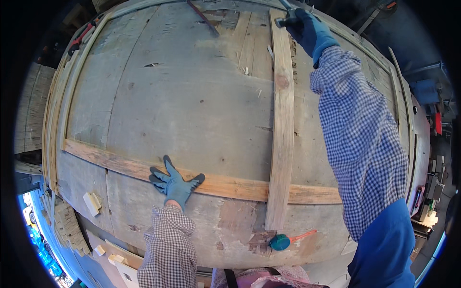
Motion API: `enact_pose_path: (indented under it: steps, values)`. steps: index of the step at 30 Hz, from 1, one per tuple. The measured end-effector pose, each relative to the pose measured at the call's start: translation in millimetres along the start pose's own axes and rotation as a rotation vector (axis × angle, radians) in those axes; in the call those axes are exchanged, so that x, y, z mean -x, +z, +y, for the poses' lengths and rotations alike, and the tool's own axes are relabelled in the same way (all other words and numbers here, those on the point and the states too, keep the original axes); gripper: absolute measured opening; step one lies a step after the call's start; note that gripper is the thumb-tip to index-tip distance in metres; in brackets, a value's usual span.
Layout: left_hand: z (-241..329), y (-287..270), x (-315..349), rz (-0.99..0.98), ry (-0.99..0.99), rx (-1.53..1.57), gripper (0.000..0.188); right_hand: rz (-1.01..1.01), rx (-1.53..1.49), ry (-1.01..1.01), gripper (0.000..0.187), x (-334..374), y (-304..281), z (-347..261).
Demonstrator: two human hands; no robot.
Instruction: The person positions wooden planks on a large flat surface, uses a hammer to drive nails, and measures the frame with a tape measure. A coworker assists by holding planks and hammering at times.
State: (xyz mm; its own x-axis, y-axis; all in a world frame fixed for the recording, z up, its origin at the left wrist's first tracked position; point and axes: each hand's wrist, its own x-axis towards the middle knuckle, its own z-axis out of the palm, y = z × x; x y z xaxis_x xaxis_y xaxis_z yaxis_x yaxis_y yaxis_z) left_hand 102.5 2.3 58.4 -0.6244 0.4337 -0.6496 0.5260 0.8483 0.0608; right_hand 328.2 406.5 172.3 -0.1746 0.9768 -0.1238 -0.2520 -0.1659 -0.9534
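My left hand (176, 185), in a blue-grey glove with dark fingertips, rests with fingers spread on a long reddish-brown wooden strip (235, 187). This strip lies across a large worn plywood panel (192, 105). A paler wooden slat (282, 125) runs lengthwise and crosses over the strip near its right part. At the slat's far end is my gloved right hand (309, 33), its fingers curled by a pale rod-like tool (285, 4). Most of that tool is hidden or out of the picture, so its kind is unclear.
A teal rounded case (279, 242) with an orange band lies near the slat's near end. A dark slim bar (204, 19) lies at the far side. Long strips (60, 105) line the left edge; a small wood block (91, 204) sits at the near left.
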Motion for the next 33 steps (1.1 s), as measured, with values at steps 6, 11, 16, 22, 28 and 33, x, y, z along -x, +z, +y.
enact_pose_path:
  steps: [6,11,16,22,28,33]
  values:
    - [-14,-1,-1,0.045,-0.061,0.02,0.127,-0.11,0.0,0.033,0.026,200,11,-33]
    - [-20,0,9,0.107,0.064,0.136,0.118,0.083,0.052,0.259,0.031,405,-29,-61]
    - [-73,30,36,0.314,0.778,0.533,0.101,0.321,0.082,0.68,0.019,520,-19,-65]
    - [-104,54,197,0.379,1.549,0.33,0.095,0.163,-0.096,0.729,0.023,576,4,-52]
    - [-52,40,217,0.392,1.541,0.796,0.024,-0.243,-0.022,0.485,0.038,598,31,-45]
    - [-81,-11,218,-0.015,1.324,1.126,0.021,-0.199,1.094,-0.394,0.068,539,20,-16]
